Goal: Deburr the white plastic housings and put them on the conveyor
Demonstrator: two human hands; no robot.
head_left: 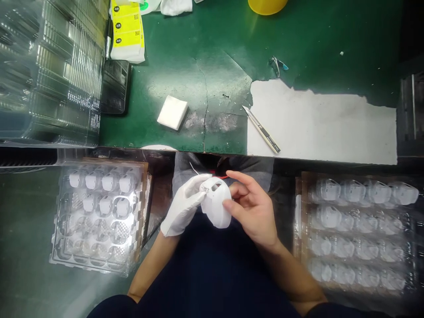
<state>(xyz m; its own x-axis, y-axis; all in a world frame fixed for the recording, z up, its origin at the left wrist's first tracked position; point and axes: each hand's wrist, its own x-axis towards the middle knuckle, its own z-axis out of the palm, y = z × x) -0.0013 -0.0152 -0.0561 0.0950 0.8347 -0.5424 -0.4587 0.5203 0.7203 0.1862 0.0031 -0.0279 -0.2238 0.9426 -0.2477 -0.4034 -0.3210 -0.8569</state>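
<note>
In front of my lap, below the table edge, I hold a white rounded plastic shell with a dark opening near its top. My left hand, in a white glove, pinches the shell's left side. On the other side my bare right hand has its thumb against the shell, while the index finger stretches past the top. A thin pale strip sticks up behind the glove; what it belongs to is hidden. Something red shows just behind the shell.
On the green table lie a utility knife, a white block, nail clippers and yellow labels. Clear trays are stacked at left. Trays of white parts stand low at left and right.
</note>
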